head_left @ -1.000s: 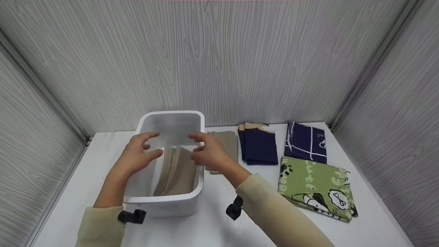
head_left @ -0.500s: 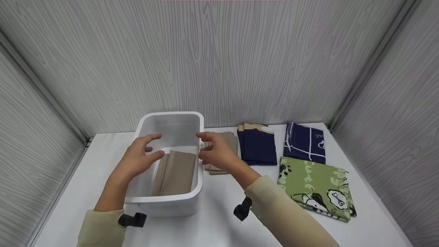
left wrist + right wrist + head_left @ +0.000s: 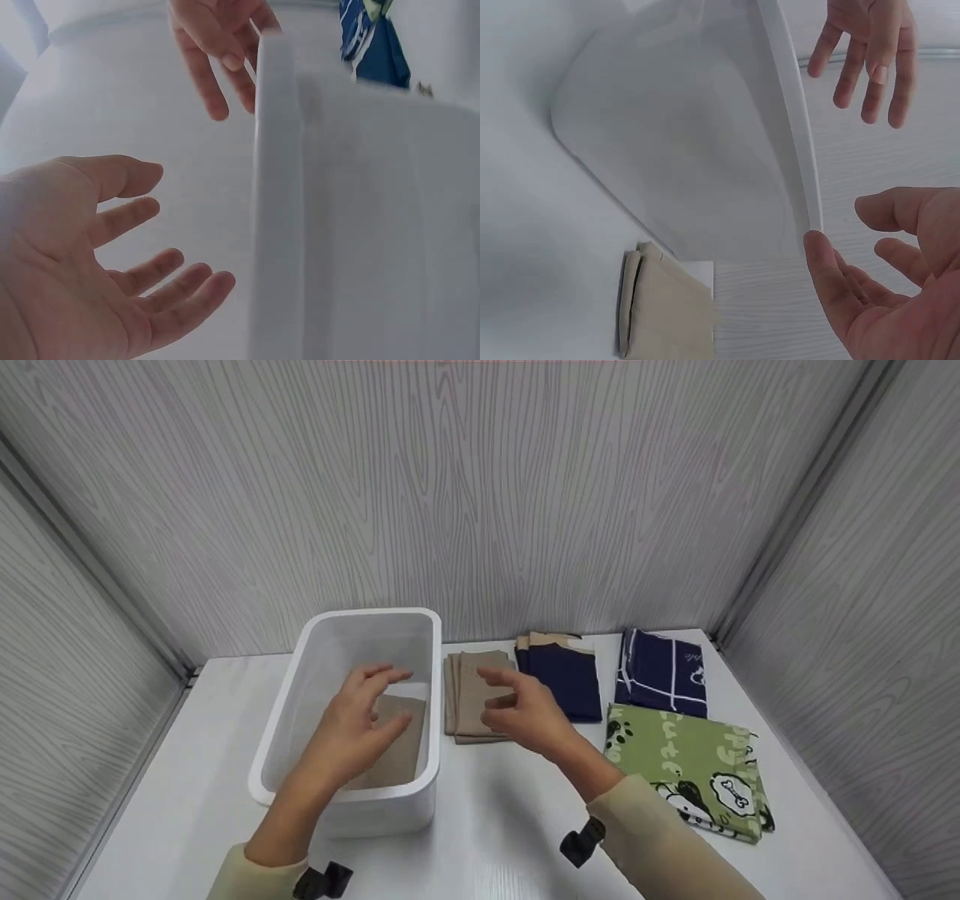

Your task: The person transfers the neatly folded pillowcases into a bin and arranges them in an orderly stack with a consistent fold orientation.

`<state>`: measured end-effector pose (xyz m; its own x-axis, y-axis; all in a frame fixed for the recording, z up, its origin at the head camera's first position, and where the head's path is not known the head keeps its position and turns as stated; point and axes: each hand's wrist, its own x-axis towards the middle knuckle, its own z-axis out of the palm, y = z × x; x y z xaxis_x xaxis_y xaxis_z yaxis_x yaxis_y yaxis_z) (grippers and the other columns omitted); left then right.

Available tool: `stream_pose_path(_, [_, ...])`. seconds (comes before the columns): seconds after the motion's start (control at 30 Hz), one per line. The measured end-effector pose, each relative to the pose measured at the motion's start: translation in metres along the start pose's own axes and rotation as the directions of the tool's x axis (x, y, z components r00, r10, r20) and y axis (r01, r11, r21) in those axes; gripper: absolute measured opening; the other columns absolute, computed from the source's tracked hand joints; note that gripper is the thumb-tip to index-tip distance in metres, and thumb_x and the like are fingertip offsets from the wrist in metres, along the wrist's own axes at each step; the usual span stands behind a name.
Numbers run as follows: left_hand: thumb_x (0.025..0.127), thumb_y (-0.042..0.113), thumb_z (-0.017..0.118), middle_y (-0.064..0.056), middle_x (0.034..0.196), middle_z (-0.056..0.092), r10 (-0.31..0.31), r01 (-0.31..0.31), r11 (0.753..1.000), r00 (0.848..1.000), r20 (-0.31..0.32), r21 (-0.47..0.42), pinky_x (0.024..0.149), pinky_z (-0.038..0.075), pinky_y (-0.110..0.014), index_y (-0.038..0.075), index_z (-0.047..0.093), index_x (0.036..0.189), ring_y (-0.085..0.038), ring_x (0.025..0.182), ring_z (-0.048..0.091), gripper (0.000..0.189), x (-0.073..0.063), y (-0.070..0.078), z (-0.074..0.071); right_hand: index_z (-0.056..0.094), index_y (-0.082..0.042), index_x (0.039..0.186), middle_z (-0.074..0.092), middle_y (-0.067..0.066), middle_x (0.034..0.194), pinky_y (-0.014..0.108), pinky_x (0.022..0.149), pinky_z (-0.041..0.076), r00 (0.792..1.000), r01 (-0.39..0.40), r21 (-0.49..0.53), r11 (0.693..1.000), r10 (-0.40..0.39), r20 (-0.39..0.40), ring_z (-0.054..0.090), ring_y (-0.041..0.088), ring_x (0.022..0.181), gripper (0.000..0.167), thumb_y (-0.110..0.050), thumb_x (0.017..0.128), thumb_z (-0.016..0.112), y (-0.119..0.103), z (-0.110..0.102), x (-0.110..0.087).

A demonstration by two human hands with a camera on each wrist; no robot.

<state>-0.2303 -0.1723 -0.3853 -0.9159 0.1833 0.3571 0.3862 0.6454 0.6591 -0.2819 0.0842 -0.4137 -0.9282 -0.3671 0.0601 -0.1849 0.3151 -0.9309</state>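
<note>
Over the white plastic bin [image 3: 431, 776] hovers my left hand [image 3: 349, 731], fingers spread and bent a little, with nothing in them. A brown folded cloth [image 3: 401, 742] lies inside the bin, partly hidden by that hand. My right hand [image 3: 534, 716] is held above the folded brown cloths [image 3: 476, 705] just right of the bin, covering part of them. Its fingers are loosely curved and hold nothing. In the right wrist view both my right hand [image 3: 900, 285] and my left hand [image 3: 870, 45] show bare, beside the bin's rim [image 3: 799, 112].
Right of the brown cloths lie folded navy-and-tan cloths [image 3: 574, 682]. Farther right sit a navy cloth with white lines [image 3: 664, 671] and, in front of it, a green printed cloth [image 3: 682, 757]. A grey wood-grain wall [image 3: 465, 510] stands behind the white table [image 3: 510, 825].
Both hands have moved right, the right one from over the bin to over the brown cloths beside it. The cloth in the bin has settled flatter.
</note>
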Motion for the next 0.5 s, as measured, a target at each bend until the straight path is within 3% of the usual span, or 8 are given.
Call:
stream_pose_path(0.13, [0.088, 0.015, 0.074, -0.008, 0.138, 0.053, 0.121, -0.119, 0.99, 0.992, -0.025, 0.07, 0.099, 0.05, -0.045, 0.016, 0.064, 0.133, -0.026, 0.127, 0.053, 0.046, -0.007, 0.019, 0.023, 0.054, -0.021, 0.144, 0.053, 0.007, 0.144, 0.041, 0.088, 0.057, 0.999, -0.008, -0.04, 0.999, 0.006, -0.053, 0.063, 0.026, 0.117, 0.061, -0.005, 0.087, 0.069, 0.02, -0.016, -0.016])
stream_pose_path(0.23, [0.087, 0.014, 0.075, -0.005, 0.135, 0.055, 0.217, -0.213, 0.972, 0.976, -0.033, 0.101, 0.101, 0.049, -0.04, 0.02, 0.066, 0.129, -0.022, 0.126, 0.054, 0.043, -0.012, 0.03, 0.042, 0.055, -0.018, 0.143, 0.054, 0.009, 0.143, 0.042, 0.088, 0.057, 0.995, -0.011, -0.064, 0.998, 0.004, -0.103, 0.064, 0.028, 0.117, 0.061, -0.004, 0.085, 0.071, 0.037, -0.027, -0.028])
stream_pose_path(0.4, [0.086, 0.015, 0.075, -0.002, 0.133, 0.057, 0.342, -0.34, 0.938, 0.94, -0.014, 0.073, 0.096, 0.052, -0.036, 0.023, 0.067, 0.125, -0.018, 0.123, 0.054, 0.041, -0.02, 0.042, 0.076, 0.053, -0.012, 0.144, 0.051, 0.009, 0.147, 0.04, 0.09, 0.056, 0.987, -0.01, -0.05, 0.999, 0.002, -0.164, 0.061, 0.033, 0.12, 0.061, 0.0, 0.086, 0.07, 0.066, -0.045, -0.051])
stream_pose_path(0.5, [0.088, 0.015, 0.073, 0.0, 0.131, 0.058, 0.373, -0.374, 0.925, 0.927, 0.025, 0.061, 0.094, 0.053, -0.035, 0.023, 0.067, 0.125, -0.017, 0.122, 0.055, 0.039, -0.022, 0.044, 0.096, 0.053, -0.013, 0.144, 0.05, 0.008, 0.149, 0.043, 0.093, 0.055, 0.979, -0.041, -0.054, 0.998, 0.03, -0.202, 0.061, 0.035, 0.121, 0.061, 0.0, 0.087, 0.07, 0.081, -0.056, -0.063])
